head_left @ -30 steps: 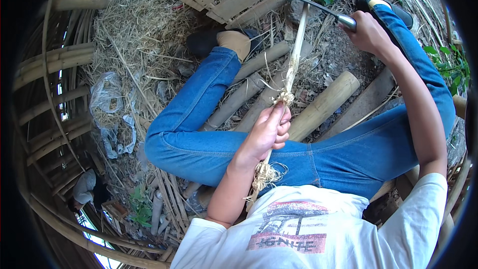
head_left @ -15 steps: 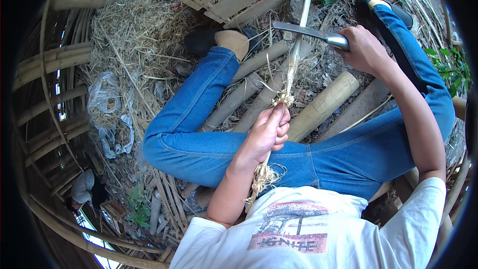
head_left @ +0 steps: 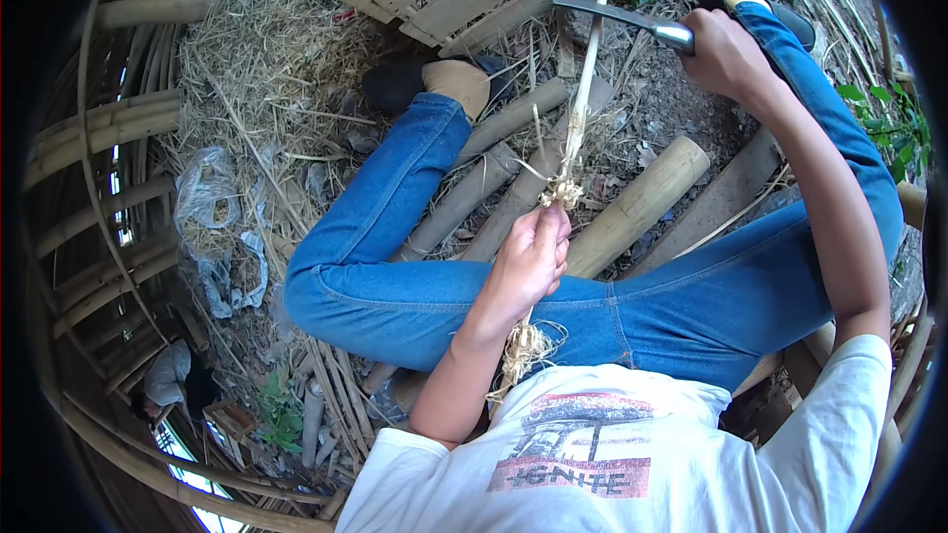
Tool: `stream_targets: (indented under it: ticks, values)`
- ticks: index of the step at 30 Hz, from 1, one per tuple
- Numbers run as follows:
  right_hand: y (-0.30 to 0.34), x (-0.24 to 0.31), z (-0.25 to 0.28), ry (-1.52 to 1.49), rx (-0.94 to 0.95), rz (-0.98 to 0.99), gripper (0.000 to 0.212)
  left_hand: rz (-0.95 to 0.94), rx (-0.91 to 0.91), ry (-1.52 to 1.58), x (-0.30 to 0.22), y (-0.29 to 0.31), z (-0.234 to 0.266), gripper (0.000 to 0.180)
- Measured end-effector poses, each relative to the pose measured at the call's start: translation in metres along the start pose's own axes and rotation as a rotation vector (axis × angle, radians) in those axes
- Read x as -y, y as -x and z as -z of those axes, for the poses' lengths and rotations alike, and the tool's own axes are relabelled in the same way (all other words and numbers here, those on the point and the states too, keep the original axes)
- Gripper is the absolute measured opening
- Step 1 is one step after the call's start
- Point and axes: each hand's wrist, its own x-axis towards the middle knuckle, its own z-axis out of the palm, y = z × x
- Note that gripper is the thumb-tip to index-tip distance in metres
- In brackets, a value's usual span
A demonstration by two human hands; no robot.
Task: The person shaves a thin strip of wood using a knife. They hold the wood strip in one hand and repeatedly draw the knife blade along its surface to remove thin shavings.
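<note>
My left hand (head_left: 533, 257) is closed round a thin pale stick (head_left: 588, 69), which slants up and away from my lap. Just above the thumb, a bunch of curled shavings (head_left: 562, 191) clings to the stick. More loose, stringy shavings (head_left: 526, 350) hang at its lower end, by my shirt. My right hand (head_left: 731, 54) grips the shiny metal handle of a knife (head_left: 627, 17). The blade lies across the upper part of the stick; whether its edge is touching the wood is hard to tell.
Thick bamboo poles (head_left: 642, 202) lie on the ground between my legs. Wooden slats (head_left: 474, 0) stand at the far side. Dry straw (head_left: 267, 49) and a clear plastic bag (head_left: 209, 212) are at the left. Another person (head_left: 168, 375) is at the lower left, beyond the bamboo rails.
My right hand and the knife have moved up along the stick, away from my left hand. The left hand keeps its hold and has barely shifted.
</note>
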Motion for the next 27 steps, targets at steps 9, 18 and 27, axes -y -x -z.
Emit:
stream_targets:
  ticks: [9, 18, 27]
  values:
    - [0.010, 0.004, -0.006, 0.012, 0.056, 0.053, 0.022, -0.014, -0.013, -0.016, 0.001, 0.000, 0.000, 0.041]
    - [0.017, 0.016, -0.001, -0.049, 0.154, -0.022, 0.016, -0.006, 0.001, 0.005, 0.003, 0.000, 0.002, 0.040]
    - [0.000, 0.002, -0.004, -0.057, 0.063, -0.118, 0.019, -0.009, 0.000, 0.005, 0.001, 0.000, 0.000, 0.039]
